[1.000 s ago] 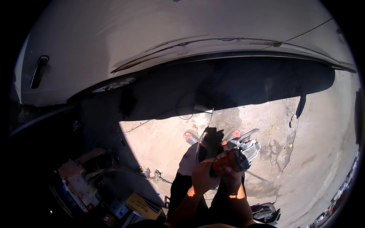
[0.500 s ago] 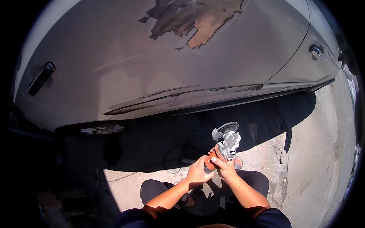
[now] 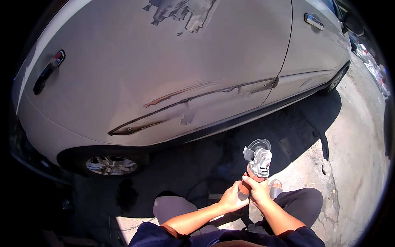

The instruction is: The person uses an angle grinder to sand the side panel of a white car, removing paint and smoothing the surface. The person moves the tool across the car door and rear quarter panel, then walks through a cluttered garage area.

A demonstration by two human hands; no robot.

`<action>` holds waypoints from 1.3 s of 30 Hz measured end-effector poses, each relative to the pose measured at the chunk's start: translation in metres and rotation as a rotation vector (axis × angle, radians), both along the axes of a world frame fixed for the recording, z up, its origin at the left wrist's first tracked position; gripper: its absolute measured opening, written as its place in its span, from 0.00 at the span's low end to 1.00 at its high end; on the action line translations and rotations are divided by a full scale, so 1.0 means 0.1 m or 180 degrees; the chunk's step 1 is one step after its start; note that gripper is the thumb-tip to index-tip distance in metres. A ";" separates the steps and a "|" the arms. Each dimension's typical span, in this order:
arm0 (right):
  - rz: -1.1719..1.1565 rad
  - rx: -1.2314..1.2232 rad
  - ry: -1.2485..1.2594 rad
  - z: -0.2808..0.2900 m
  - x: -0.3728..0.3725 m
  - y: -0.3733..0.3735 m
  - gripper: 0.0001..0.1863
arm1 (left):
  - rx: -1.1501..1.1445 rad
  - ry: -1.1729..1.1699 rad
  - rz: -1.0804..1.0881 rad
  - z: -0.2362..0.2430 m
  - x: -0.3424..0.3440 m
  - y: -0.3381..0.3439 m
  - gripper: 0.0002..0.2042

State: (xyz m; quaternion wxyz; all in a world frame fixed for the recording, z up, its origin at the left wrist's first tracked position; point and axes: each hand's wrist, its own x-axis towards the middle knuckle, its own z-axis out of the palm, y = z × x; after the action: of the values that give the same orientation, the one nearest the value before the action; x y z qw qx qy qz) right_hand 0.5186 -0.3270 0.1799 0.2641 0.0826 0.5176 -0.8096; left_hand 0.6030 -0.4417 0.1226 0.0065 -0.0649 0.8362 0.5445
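An angle grinder [image 3: 259,165] with an orange body, a grey metal head and a round dark disc [image 3: 260,145] points away from me, low in front of the car. My left hand [image 3: 233,198] wraps round the rear of its body. Farther forward, my right hand [image 3: 257,190] grips the body just behind the head. The disc is apart from the car door [image 3: 214,78], which bears a scraped strip [image 3: 189,100] along its lower part and a bare, rough-edged patch [image 3: 181,12] higher up. Some of my fingers are hidden behind the tool.
A wheel [image 3: 111,165] stands at the lower left of the car. Door handles [image 3: 49,72] stick out at left and upper right. A cable [image 3: 131,227] lies on the ground at lower left. Cracked concrete [image 3: 329,181] stretches out at right, beside my sandalled foot [image 3: 275,188].
My view has shifted, so more of the wheel and lower door shows. Both hands and the grinder sit farther right and slightly lower in the picture. The grip stays the same.
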 end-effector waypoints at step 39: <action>0.0707 0.0023 0.0316 -0.25 0.03 0.29 0.41 | 0.0315 0.0459 0.0007 -0.47 0.12 0.14 0.41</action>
State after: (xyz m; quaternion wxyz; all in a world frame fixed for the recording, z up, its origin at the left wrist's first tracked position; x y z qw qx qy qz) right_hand 0.5220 -0.2976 0.1553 0.3259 -0.0145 0.5389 -0.7766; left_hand 0.6149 -0.4280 0.0760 -0.0511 -0.0261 0.8065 0.5885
